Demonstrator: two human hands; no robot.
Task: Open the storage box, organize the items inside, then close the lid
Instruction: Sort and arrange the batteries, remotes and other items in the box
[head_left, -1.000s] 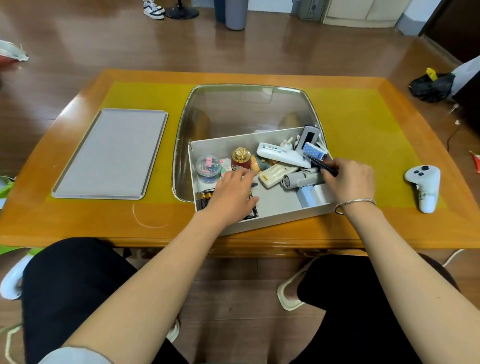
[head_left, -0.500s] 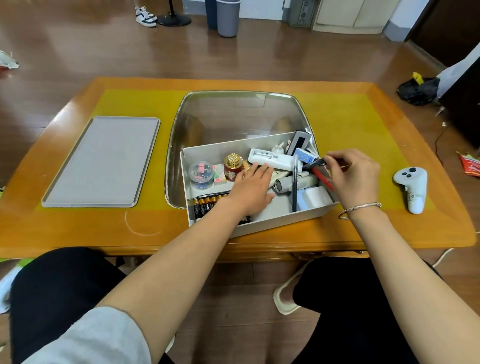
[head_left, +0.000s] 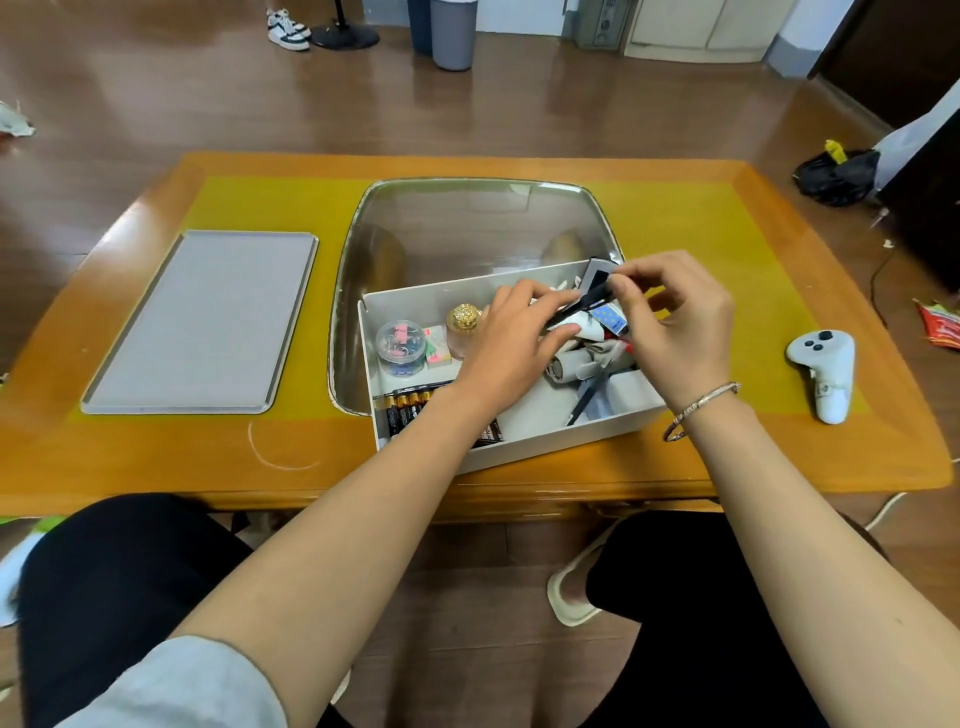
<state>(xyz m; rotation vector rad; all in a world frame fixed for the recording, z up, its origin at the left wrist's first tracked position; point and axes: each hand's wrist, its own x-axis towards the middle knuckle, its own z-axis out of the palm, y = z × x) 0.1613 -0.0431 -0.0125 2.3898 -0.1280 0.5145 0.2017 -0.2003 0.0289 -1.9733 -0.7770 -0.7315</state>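
Hands meet over an open white box (head_left: 519, 447) on the tabletop (head_left: 727, 234). Right hand (head_left: 675, 327) pinches one end of a black pen (head_left: 584, 304); left hand (head_left: 514, 343) grips the other, probably to sort it. Lid (head_left: 202, 322) lies well apart, left.

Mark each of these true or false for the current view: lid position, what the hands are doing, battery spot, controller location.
1. The lid lies flat on the table, left of the storage box. True.
2. Both hands grip one dark pen above the box. True: left hand, right hand.
3. The batteries sit in the box's far right corner. False: near left corner.
4. The white controller lies inside the box. False: on the table, right of the box.
5. The round jar of clips is tipped over. False: upright.
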